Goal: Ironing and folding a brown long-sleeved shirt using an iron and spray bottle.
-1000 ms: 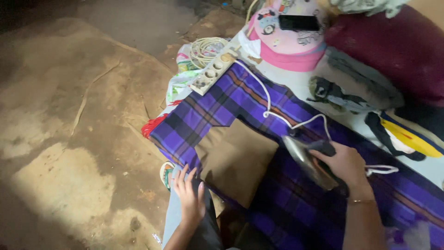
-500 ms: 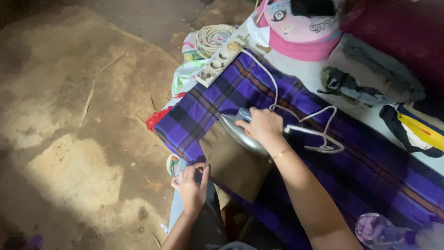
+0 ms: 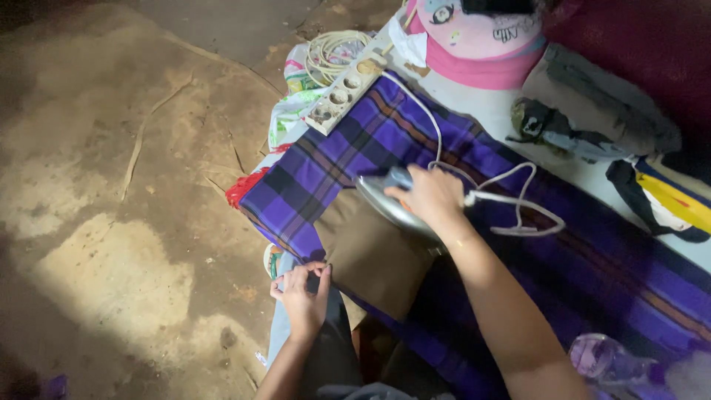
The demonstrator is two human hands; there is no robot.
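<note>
Left hand [image 3: 302,295]: fingers curled, pinching together, palm down, low beside the knee.
Right hand [image 3: 433,196]: closed in a grip, knuckles up.
Right arm: stretched forward, bare forearm slanting from lower right.

My right hand [image 3: 433,194] holds the iron [image 3: 391,206] on the cloth's [image 3: 370,252] far edge, atop the blanket [image 3: 592,259]. My left hand [image 3: 302,290] pinches its near corner. Behind lie the power strip [image 3: 342,98] and cord coil [image 3: 333,52].

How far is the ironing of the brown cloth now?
Done: the brown cloth lies spread flat on the purple plaid blanket. In hand: the right hand presses the iron on its far edge; the left hand pinches its near corner. Left: the uncovered middle and near part.
</note>
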